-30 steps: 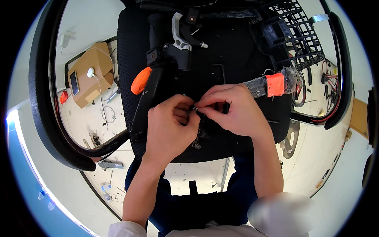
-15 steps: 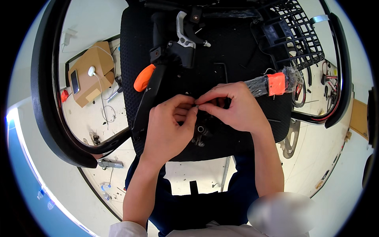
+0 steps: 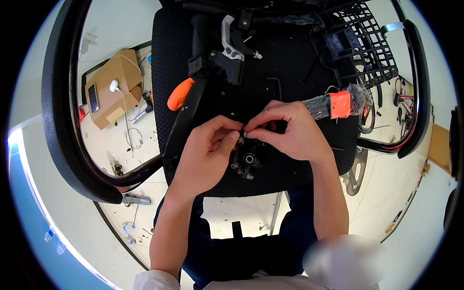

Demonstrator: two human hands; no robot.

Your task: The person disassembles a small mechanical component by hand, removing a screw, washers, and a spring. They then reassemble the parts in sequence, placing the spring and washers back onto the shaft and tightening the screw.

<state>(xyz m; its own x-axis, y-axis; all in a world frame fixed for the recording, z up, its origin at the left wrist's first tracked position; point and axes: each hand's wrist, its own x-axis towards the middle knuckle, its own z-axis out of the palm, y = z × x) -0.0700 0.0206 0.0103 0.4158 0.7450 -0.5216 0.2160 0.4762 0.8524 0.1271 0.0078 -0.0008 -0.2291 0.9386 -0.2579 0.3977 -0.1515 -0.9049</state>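
My left hand point(image 3: 205, 152) and my right hand point(image 3: 295, 133) meet over the middle of a black chair seat point(image 3: 302, 176), their fingertips almost touching. Each hand pinches thumb against forefinger. A tiny silvery metal piece point(image 3: 245, 135) shows at the right fingertips, and another shiny bit point(image 3: 240, 140) by the left thumb; both are too small to name. Just below the fingers lies a black mechanical part point(image 3: 250, 158) with a silver-rimmed round hole and bolt ends, partly hidden by my left hand.
Farther up the seat are a silver brake lever point(image 3: 228, 36) on a black housing, an orange-handled tool point(image 3: 180, 95), a hex key point(image 3: 279, 87), a plastic-wrapped bar with orange tape point(image 3: 340, 104) and a black basket point(image 3: 372, 48). Armrests point(image 3: 60, 116) flank the seat. A cardboard box point(image 3: 116, 89) bears a phone.
My fingertips have drawn slightly apart, with metal bits now showing between them. The black part below has come more into sight. The whole view has shifted a little.
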